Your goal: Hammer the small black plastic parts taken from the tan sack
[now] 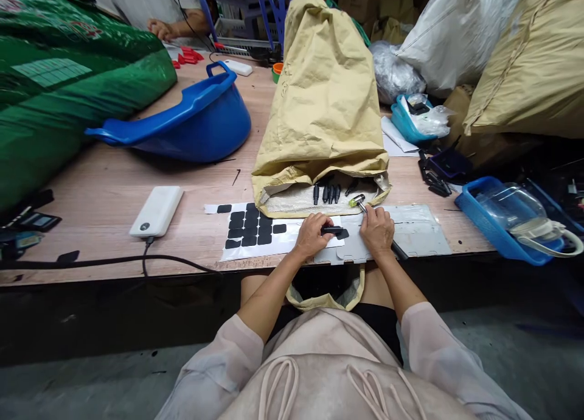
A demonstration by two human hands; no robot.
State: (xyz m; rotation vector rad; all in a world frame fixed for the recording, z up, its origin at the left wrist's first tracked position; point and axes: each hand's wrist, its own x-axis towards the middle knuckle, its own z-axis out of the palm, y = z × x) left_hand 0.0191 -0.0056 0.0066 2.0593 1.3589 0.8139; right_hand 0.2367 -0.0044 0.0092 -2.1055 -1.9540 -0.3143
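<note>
- Along the bench's (104,176) front edge, right of its middle, we find a short black tube (332,229), clamped between the left hand's (312,234) thumb and fingers.
- From those fingertips it points toward the right hand (377,228), its long axis about parallel to that edge; the left is nearer.
- Our right fingers are wrapped round a hammer (358,201), which slants, head toward the bench's far edge, handle toward the near one.
- Beneath the tube we see a black patch (343,234); whether they touch, we cannot tell.
- Leftward lies a white sheet (292,245) of black pads (250,223); beyond, a tan sack (319,91) with small black parts (331,194) in its mouth.
- Hidden from us: the tube's gripped end, the hammer's mid-shaft, the sack's depths.
</note>
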